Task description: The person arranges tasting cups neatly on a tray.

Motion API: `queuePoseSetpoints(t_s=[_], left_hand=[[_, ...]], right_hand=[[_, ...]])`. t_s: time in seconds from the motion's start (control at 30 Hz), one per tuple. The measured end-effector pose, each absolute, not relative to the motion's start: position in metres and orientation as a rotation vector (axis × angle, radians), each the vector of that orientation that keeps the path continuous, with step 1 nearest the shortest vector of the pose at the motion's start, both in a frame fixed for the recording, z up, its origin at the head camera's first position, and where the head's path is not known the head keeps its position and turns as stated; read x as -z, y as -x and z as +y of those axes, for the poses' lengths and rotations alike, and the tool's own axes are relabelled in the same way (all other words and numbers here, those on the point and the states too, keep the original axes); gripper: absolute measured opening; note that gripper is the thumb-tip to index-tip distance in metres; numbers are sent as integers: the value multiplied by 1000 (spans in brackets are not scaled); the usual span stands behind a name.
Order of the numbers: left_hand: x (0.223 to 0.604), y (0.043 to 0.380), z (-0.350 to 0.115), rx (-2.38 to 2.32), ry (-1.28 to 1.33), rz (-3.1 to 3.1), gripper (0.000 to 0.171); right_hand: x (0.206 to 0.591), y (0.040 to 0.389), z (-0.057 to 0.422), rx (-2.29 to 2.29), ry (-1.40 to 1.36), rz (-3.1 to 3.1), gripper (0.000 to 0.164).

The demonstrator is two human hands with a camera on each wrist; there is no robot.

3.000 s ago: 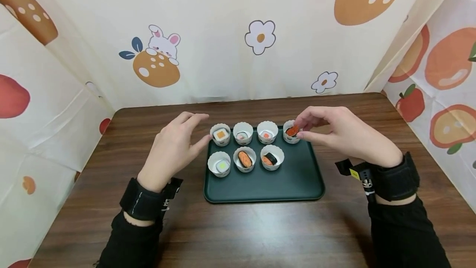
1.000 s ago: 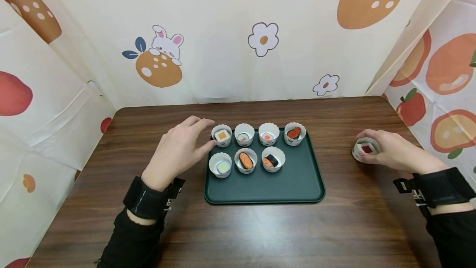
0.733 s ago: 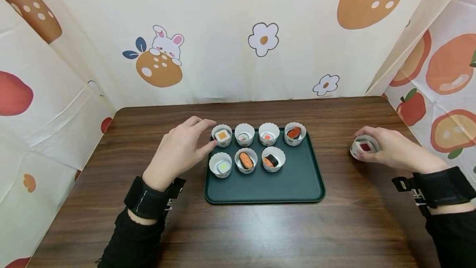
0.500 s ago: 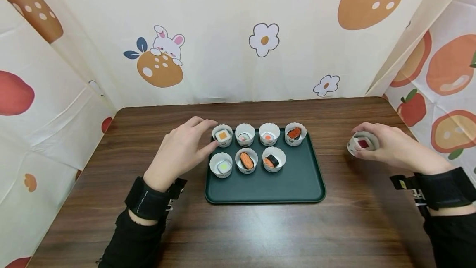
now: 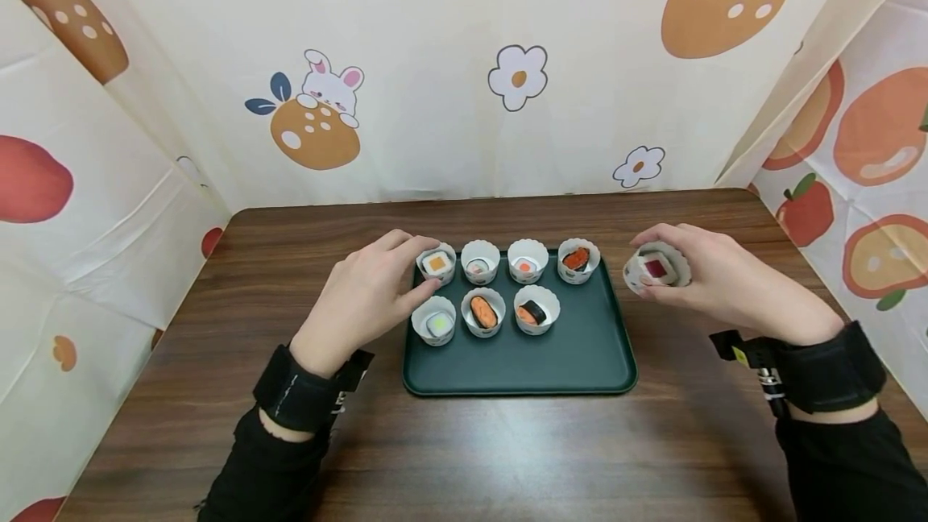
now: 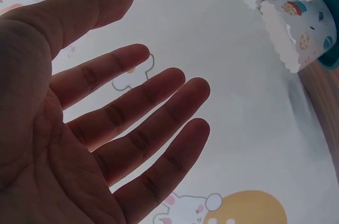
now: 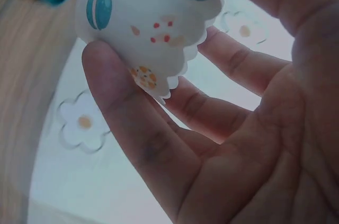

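My right hand (image 5: 706,272) pinches a scalloped white paper baking cup (image 5: 677,267) between thumb and fingers, just right of the tray. Inside that cup sits a small white sushi piece with a dark red centre (image 5: 656,268). Printed macarons show on the held cup (image 7: 143,20) in the right wrist view. My left hand (image 5: 366,292) hovers at the tray's left edge, by the back-left cup (image 5: 444,277) with a yellow-centred piece. Its fingers (image 6: 175,110) are spread and relaxed in the left wrist view, with nothing in them.
A dark green tray (image 5: 522,369) lies on the brown wooden table (image 5: 522,457). Four cups would exceed one row's naming, so: several sushi-filled cups form a back row, and a front row holds a green-centred piece (image 5: 438,324), a salmon one (image 5: 483,312) and a black-banded one (image 5: 532,312).
My right hand first left the back-right cup on the tray, then took hold of another cup at the far right and carried it left toward the tray. The left hand has barely shifted.
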State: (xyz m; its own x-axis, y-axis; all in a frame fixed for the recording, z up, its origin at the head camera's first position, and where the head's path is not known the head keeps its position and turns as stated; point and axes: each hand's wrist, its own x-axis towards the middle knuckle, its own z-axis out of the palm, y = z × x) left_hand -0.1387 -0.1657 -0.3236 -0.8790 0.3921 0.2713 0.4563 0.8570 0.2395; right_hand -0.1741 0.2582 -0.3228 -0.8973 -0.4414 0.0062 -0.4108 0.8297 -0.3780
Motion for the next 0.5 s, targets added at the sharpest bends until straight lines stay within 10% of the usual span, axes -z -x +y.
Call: queuePoseSetpoints(t_s=[0.5], left_hand=[[318, 126, -150, 523, 806, -2746, 49]], right_hand=[[298, 164, 188, 734, 902, 2880, 57]])
